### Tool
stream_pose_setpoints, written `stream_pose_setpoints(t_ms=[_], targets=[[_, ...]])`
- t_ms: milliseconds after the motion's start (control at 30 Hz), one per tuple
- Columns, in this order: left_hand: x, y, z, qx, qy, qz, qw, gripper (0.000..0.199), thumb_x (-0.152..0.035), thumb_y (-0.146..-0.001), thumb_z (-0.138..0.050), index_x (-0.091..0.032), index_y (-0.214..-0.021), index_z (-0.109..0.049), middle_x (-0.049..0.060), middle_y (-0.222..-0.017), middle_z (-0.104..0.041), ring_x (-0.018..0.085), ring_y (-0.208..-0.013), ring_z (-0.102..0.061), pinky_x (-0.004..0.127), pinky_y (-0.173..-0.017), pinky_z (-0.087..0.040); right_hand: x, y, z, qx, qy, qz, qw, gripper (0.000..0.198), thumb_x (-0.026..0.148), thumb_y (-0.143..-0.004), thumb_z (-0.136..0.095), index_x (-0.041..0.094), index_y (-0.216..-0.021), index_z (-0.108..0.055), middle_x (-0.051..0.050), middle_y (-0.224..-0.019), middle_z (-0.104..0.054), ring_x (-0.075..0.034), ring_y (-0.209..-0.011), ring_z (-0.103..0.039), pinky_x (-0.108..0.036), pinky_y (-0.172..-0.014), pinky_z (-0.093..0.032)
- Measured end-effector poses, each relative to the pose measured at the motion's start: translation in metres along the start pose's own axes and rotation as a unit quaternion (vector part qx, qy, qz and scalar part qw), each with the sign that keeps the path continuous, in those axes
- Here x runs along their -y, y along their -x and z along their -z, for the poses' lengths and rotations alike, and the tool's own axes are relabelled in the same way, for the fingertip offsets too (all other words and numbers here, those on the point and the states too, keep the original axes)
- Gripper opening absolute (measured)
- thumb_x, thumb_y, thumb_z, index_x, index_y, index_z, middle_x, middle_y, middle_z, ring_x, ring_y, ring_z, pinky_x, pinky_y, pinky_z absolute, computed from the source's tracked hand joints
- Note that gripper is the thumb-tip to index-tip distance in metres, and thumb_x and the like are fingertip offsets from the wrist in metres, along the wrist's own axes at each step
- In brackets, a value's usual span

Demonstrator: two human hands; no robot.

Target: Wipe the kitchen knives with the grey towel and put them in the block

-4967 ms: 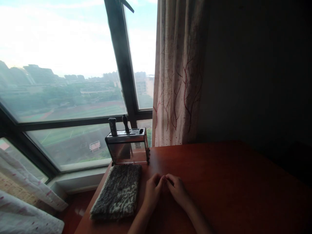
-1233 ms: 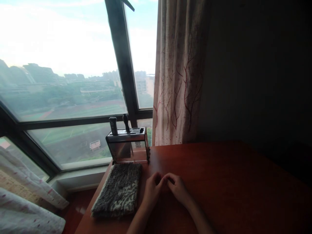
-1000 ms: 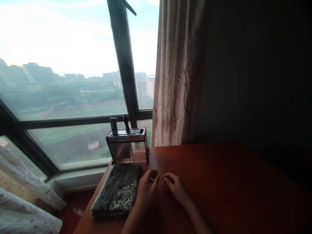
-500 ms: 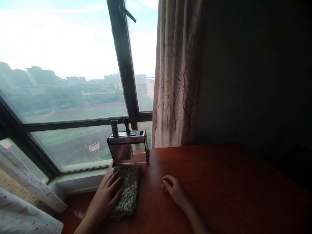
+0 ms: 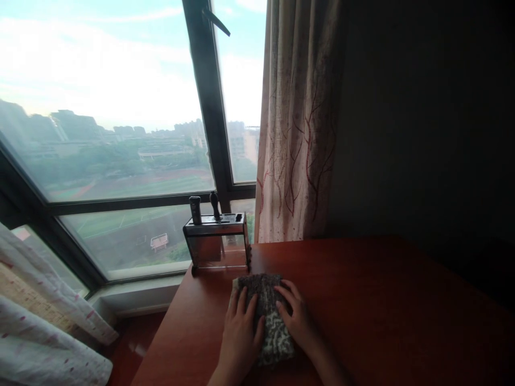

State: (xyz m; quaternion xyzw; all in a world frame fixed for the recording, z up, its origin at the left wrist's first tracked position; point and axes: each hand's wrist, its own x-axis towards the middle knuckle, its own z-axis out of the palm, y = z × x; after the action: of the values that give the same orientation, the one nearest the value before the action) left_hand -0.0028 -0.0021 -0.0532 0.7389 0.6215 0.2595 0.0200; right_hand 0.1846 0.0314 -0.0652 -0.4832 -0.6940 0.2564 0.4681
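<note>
The knife holder [image 5: 217, 241], with two dark handles [image 5: 195, 210] rising from its slotted top, sits where the left and far edges of the bench [image 5: 374, 300] meet. Nearer than the holder and a little to its right lies the folded cloth [image 5: 276, 328] (gray and white, fuzzy-looking), apart from the holder's base. The left hand [image 5: 240, 335] has its grip spread over the cloth's left side; the right hand [image 5: 298, 319] has its grip loosely spread over the right edge. Room for moving widens to the holder's right.
</note>
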Motion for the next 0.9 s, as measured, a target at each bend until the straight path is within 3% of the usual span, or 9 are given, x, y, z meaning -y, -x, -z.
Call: stream_pose_setpoints(t_ms=[167, 333, 467, 567, 667, 767, 900], targets=[[-0.036, 0.002, -0.011, 0.035, 0.036, 0.026, 0.998, 0.05, -0.037, -0.084, -0.053, -0.018, -0.13, -0.06, 0.015, -0.15, -0.042, 0.038, -0.142, -0.024, 0.056, -0.112, -0.029, -0.015, 0.014, 0.02, -0.012, 0.119, -0.012, 0.993, 0.037, 0.023, -0.086, -0.051, 0.022, -0.118, -0.067, -0.012, -0.127, -0.058, -0.029, -0.12, -0.053, -0.045, -0.105, -0.043], [-0.04, 0.005, -0.012, 0.054, 0.088, 0.018, 0.994, 0.051, -0.036, -0.081, -0.058, -0.021, -0.13, -0.059, 0.014, -0.15, -0.041, 0.036, -0.141, -0.029, 0.056, -0.111, -0.031, -0.022, 0.024, 0.037, -0.013, 0.135, -0.019, 0.991, 0.032, 0.025, -0.085, -0.053, 0.025, -0.113, -0.069, -0.011, -0.129, -0.057, -0.03, -0.121, -0.052, -0.046, -0.105, -0.043], [-0.001, -0.017, 0.011, -0.021, 0.189, 0.061, 0.98, 0.046, -0.038, -0.083, -0.054, -0.023, -0.126, -0.058, 0.014, -0.139, -0.053, 0.031, -0.128, -0.049, 0.05, -0.105, -0.041, -0.016, 0.009, 0.043, -0.038, 0.094, -0.032, 0.994, 0.036, 0.026, -0.083, -0.056, 0.025, -0.118, -0.066, -0.009, -0.136, -0.053, -0.029, -0.126, -0.049, -0.045, -0.108, -0.04], [0.049, -0.052, 0.049, -0.124, 0.207, 0.128, 0.962, 0.053, -0.044, -0.08, -0.056, -0.015, -0.124, -0.056, 0.017, -0.128, -0.059, 0.034, -0.124, -0.051, 0.052, -0.106, -0.038, -0.001, -0.019, 0.04, -0.042, 0.032, -0.035, 0.998, 0.042, 0.027, -0.084, -0.055, 0.022, -0.126, -0.059, -0.011, -0.134, -0.056, -0.028, -0.124, -0.052, -0.044, -0.106, -0.042], [0.092, -0.088, 0.09, -0.208, 0.247, 0.226, 0.919, 0.061, -0.046, -0.077, -0.058, -0.016, -0.13, -0.05, 0.017, -0.129, -0.056, 0.036, -0.122, -0.052, 0.052, -0.101, -0.042, 0.024, -0.058, 0.029, -0.014, -0.064, -0.042, 0.997, 0.049, 0.029, -0.083, -0.055, 0.02, -0.132, -0.052, -0.013, -0.128, -0.06, -0.026, -0.113, -0.06, -0.039, -0.089, -0.053], [0.113, -0.116, 0.116, -0.224, 0.32, 0.258, 0.884, 0.072, -0.042, -0.076, -0.062, -0.018, -0.139, -0.039, 0.018, -0.139, -0.05, 0.034, -0.129, -0.045, 0.05, -0.105, -0.038, 0.051, -0.099, 0.008, 0.001, -0.094, -0.035, 0.995, 0.056, 0.026, -0.081, -0.056, 0.017, -0.136, -0.047, -0.015, -0.127, -0.061, -0.026, -0.113, -0.061, -0.04, -0.09, -0.052], [0.117, -0.132, 0.124, -0.193, 0.36, 0.23, 0.883, 0.077, -0.034, -0.073, -0.067, -0.02, -0.142, -0.036, 0.017, -0.137, -0.053, 0.032, -0.128, -0.048, 0.048, -0.106, -0.038, 0.077, -0.141, -0.027, 0.015, -0.092, -0.011, 0.996, 0.066, 0.024, -0.077, -0.061, 0.018, -0.14, -0.042, -0.014, -0.137, -0.054, -0.027, -0.123, -0.053, -0.041, -0.1, -0.046]])
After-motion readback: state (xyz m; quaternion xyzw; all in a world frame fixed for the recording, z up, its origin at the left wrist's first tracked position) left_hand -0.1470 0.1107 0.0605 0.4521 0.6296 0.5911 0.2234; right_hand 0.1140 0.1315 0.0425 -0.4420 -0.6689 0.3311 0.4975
